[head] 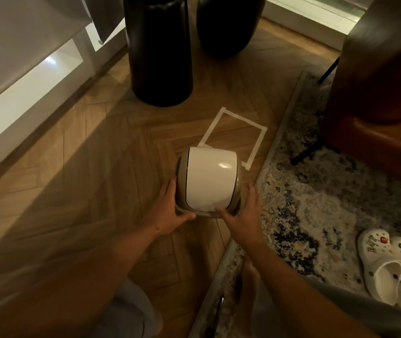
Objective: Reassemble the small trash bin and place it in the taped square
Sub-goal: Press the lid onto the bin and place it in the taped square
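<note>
The small trash bin [208,176] is seen from above: a beige lid ring with a white swing flap closed across its top. It stands on the wooden floor just in front of the taped square [233,135], covering the square's near left corner. My left hand [170,211] grips the bin's left side. On the right side is my right hand [245,213], with a finger resting on the near edge of the white flap. The bin's body below the lid is hidden.
Two tall black vases [158,50] [228,23] stand beyond the square. A patterned rug [316,191] lies at the right, with a brown leather seat [377,81] on it and white clogs [394,269] near me. A white cabinet [11,69] is at left.
</note>
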